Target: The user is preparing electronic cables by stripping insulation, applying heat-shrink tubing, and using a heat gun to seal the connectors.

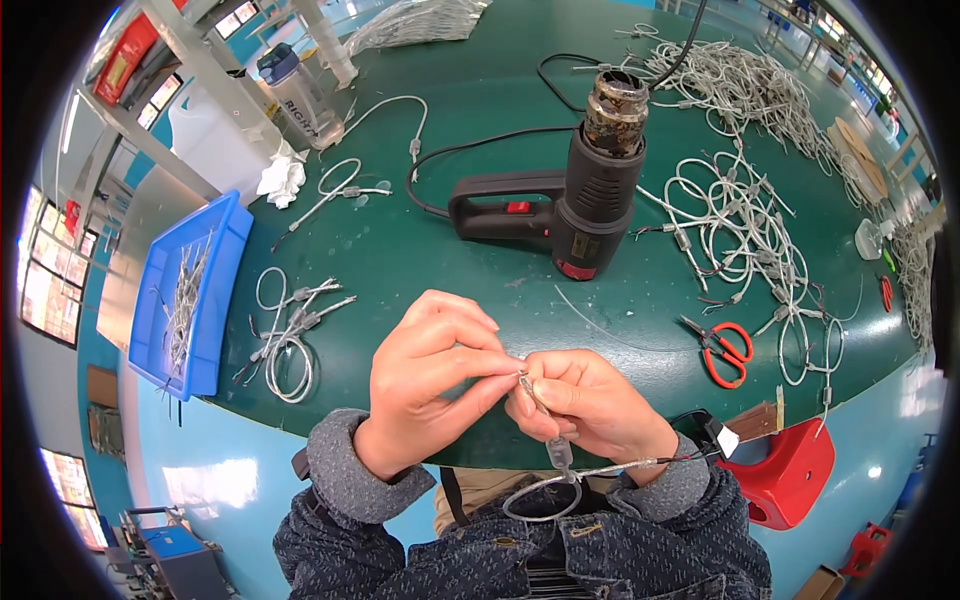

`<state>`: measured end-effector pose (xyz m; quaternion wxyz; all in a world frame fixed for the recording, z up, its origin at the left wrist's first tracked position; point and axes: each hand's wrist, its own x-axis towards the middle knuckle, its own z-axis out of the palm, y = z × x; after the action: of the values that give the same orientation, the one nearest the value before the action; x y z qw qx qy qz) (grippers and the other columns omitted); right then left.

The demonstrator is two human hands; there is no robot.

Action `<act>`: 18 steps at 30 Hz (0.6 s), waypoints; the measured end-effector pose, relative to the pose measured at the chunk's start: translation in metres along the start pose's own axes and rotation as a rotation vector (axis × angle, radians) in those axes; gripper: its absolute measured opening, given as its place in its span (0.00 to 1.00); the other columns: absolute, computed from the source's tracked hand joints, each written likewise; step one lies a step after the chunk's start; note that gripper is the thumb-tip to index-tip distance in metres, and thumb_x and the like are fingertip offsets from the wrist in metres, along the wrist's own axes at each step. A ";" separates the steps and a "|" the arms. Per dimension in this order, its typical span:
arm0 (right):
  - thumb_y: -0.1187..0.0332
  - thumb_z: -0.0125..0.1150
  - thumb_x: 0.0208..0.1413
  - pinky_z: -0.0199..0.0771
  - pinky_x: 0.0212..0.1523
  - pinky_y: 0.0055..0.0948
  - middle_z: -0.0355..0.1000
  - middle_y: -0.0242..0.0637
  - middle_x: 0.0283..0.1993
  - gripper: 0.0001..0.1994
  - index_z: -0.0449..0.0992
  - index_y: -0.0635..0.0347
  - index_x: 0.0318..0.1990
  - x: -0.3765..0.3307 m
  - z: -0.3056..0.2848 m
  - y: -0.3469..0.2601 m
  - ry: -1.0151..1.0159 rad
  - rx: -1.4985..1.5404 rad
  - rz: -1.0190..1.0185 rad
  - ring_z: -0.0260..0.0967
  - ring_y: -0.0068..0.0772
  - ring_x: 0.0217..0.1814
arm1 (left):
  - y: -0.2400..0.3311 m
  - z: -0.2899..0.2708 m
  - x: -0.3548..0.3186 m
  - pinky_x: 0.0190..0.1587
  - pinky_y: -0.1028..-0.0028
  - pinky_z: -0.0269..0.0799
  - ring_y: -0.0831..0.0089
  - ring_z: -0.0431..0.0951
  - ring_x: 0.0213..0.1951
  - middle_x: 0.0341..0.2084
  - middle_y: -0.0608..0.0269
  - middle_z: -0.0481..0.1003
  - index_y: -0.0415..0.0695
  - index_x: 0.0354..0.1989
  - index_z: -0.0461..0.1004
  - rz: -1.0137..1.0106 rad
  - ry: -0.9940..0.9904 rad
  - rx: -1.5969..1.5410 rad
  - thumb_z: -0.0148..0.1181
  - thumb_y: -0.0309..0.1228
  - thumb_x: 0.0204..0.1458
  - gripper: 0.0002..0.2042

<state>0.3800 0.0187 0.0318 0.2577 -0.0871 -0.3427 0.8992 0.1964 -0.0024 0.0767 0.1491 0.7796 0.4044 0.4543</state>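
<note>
My right hand [580,400] is closed on a grey cable [545,498] just over the table's front edge. Below that hand the cable carries a clear cylindrical lump, loops down in front of my jacket and runs right to thin dark wire ends. My left hand [432,385] pinches the cable's frayed tip between thumb and forefinger, its other fingers loosely bent. The fingertips of both hands nearly meet there. Beyond my hands a black heat gun [597,190] stands with its scorched nozzle up. Orange-handled scissors [722,353] lie to the right.
A blue tray [228,290] of cut braid pieces sits at the left edge, beside a few coiled cables [290,365]. Tangled cables [735,225] and a large cable heap [745,85] cover the right. A bottle [300,100] stands far left; a red stool [795,480] is below right.
</note>
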 end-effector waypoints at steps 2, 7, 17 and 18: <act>0.64 0.49 0.62 0.46 0.21 0.14 0.64 0.27 0.24 0.11 0.71 0.63 0.34 0.001 0.001 0.002 0.015 0.020 -0.012 0.49 0.11 0.20 | 0.001 0.001 -0.002 0.42 0.64 0.70 0.65 0.73 0.34 0.24 0.67 0.73 0.44 0.27 0.79 -0.004 0.003 0.000 0.67 0.18 0.31 0.11; 0.65 0.51 0.62 0.47 0.21 0.14 0.64 0.27 0.23 0.11 0.71 0.64 0.33 0.001 0.003 0.001 0.057 0.046 0.017 0.49 0.12 0.20 | 0.006 0.001 -0.007 0.44 0.61 0.69 0.65 0.73 0.34 0.24 0.66 0.73 0.44 0.28 0.79 -0.007 -0.009 0.035 0.66 0.18 0.32 0.11; 0.64 0.54 0.60 0.50 0.23 0.17 0.63 0.29 0.23 0.11 0.70 0.64 0.32 0.001 0.001 -0.002 0.048 0.042 0.016 0.51 0.16 0.21 | 0.008 0.002 -0.007 0.43 0.63 0.69 0.62 0.72 0.37 0.28 0.63 0.73 0.43 0.31 0.79 -0.043 -0.011 -0.010 0.65 0.19 0.34 0.12; 0.63 0.55 0.59 0.51 0.24 0.18 0.62 0.30 0.22 0.12 0.69 0.63 0.31 0.001 0.002 -0.003 0.060 0.022 0.007 0.51 0.17 0.21 | 0.008 0.003 -0.007 0.43 0.64 0.69 0.62 0.72 0.38 0.28 0.62 0.73 0.43 0.32 0.78 -0.069 -0.009 -0.042 0.65 0.19 0.34 0.12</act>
<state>0.3796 0.0202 0.0349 0.2657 -0.1126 -0.3245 0.9008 0.2011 -0.0122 0.0762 0.1828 0.7640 0.4206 0.4538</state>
